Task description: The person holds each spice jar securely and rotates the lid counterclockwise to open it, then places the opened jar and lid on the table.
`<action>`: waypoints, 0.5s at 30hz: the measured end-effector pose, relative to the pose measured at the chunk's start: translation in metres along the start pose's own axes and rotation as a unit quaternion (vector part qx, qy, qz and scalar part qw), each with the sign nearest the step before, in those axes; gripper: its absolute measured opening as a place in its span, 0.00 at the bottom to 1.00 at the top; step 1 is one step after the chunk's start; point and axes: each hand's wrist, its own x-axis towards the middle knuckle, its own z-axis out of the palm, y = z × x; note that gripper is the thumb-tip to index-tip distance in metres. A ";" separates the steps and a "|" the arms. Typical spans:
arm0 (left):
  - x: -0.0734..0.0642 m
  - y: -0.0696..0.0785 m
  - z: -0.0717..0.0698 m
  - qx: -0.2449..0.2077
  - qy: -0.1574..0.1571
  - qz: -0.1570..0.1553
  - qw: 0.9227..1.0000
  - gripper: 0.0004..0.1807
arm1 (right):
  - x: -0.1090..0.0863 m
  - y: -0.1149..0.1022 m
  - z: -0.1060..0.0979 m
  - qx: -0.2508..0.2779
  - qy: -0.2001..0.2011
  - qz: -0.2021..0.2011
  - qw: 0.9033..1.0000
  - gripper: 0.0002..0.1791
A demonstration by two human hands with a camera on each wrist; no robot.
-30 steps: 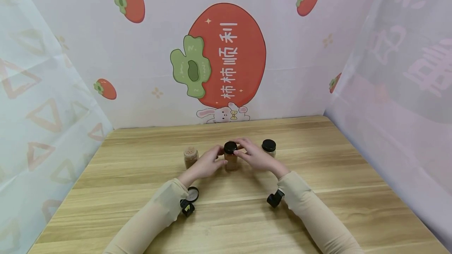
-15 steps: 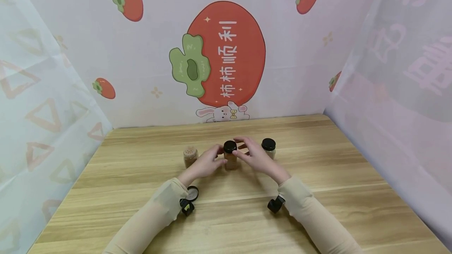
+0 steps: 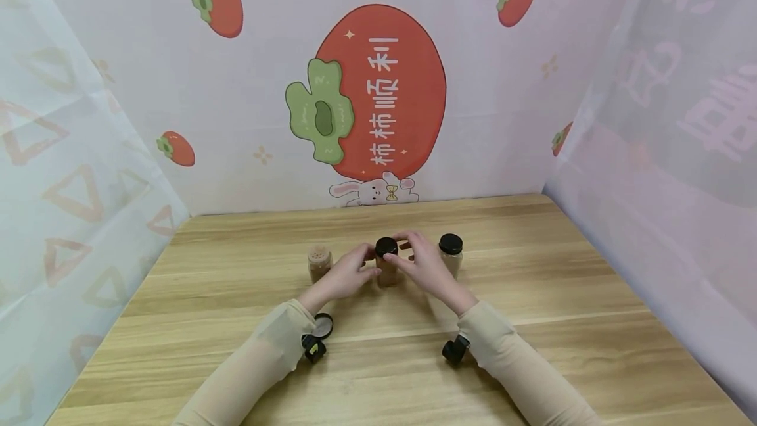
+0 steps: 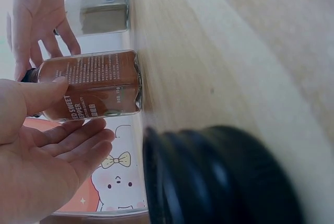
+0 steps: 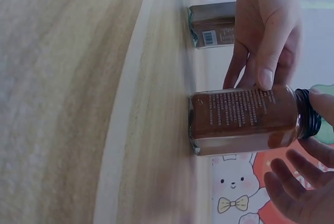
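A square glass jar of red-brown spice (image 3: 387,275), its label reading "sweet pepper" in part in the left wrist view (image 4: 99,85), stands upright on the table. My left hand (image 3: 349,273) holds its body, thumb in front and fingers behind. On top, the thumb and index finger of my right hand (image 3: 428,267) pinch the black lid (image 5: 308,114); the other fingers are spread. To the left stands a lidless spice jar (image 3: 320,266) with a holed shaker top. A loose black lid (image 3: 322,325) lies beside my left wrist.
Right of my right hand stands another jar (image 3: 452,260) with pale contents and a black lid. The wooden table (image 3: 378,373) meets a printed cloth backdrop (image 3: 254,104) at its far edge. Cloth also hangs along both sides.
My right hand has shifted slightly around the black lid, its thumb now farther left across the front and the wrist a little lower left. The left hand and jar look the same.
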 end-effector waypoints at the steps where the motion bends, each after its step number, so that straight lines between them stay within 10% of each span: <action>1: 0.000 0.000 0.000 -0.002 0.000 0.000 1.000 0.21 | 0.000 0.000 0.000 0.000 -0.001 0.000 1.000 0.23; 15: 0.001 -0.002 0.000 0.001 -0.006 0.001 1.000 0.21 | 0.005 0.003 -0.015 0.013 -0.092 -0.019 0.995 0.22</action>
